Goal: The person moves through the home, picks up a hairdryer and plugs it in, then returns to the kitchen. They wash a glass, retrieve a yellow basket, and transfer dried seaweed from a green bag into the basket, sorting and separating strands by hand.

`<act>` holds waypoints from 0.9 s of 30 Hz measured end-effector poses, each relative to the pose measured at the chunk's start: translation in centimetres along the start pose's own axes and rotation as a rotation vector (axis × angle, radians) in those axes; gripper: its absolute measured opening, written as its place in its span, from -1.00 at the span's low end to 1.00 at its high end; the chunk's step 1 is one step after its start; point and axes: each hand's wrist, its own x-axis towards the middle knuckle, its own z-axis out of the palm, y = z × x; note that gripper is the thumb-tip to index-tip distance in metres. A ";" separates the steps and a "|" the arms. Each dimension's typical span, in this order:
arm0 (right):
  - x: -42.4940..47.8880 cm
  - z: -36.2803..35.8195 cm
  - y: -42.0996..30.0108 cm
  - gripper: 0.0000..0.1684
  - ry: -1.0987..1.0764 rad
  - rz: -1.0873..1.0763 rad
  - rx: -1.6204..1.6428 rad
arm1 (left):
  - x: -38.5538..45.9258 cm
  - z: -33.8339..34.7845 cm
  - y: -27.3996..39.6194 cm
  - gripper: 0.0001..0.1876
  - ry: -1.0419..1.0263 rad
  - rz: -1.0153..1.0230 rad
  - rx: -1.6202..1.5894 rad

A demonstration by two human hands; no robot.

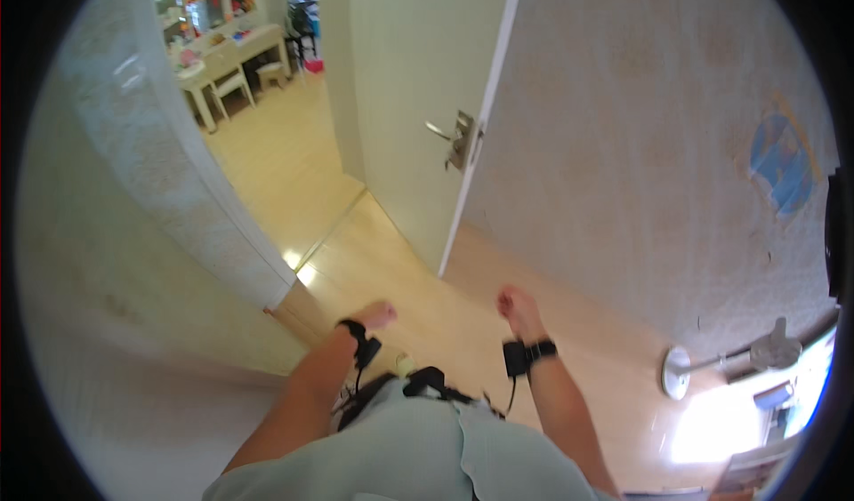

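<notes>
My left hand [377,315] hangs in front of my waist, fingers curled in and nothing visible in them. Slightly higher and to the right, my right hand [516,303] makes a loose fist, also without any object showing. Each wrist wears a black strap [540,350] with a small black box [514,358] and a cable. Ahead of both hands a pale door [413,81] stands ajar, its metal lever handle [438,130] and lock plate [460,142] well away from my fingers. Neither hand touches the door.
Through the doorway, a white table [263,39] stands with a white chair [229,74] and a small stool [272,73]. A wall [167,187] runs close on my left. To the right are a patched wall [620,134] and a white pedestal fan [676,373] on the wooden floor [600,381].
</notes>
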 end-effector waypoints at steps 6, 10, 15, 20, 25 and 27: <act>12.6 12.8 -11.3 -0.81 0.004 -0.183 -0.446 | 7.2 -10.3 8.0 -0.80 0.174 0.122 -0.010; 21.0 16.8 -12.9 -0.79 -0.057 -0.206 -0.550 | 8.0 -14.5 4.2 -0.76 0.101 0.021 -0.091; 31.5 18.8 -14.9 -0.58 -0.029 -0.813 -1.125 | 9.2 -21.1 -0.8 -0.71 0.175 -0.164 -0.279; 37.4 19.9 -14.7 -0.35 -0.039 -0.900 -1.354 | 11.6 -28.5 -5.3 -0.68 0.262 -0.255 -0.114; 38.9 19.7 -14.8 -0.19 -0.212 -0.400 -1.362 | 14.4 -37.4 -8.8 -0.70 0.335 -0.406 -0.276; 38.6 19.6 -15.3 -0.21 -0.167 -0.262 -1.426 | 16.2 -39.3 -11.0 -0.67 0.333 -0.439 -0.483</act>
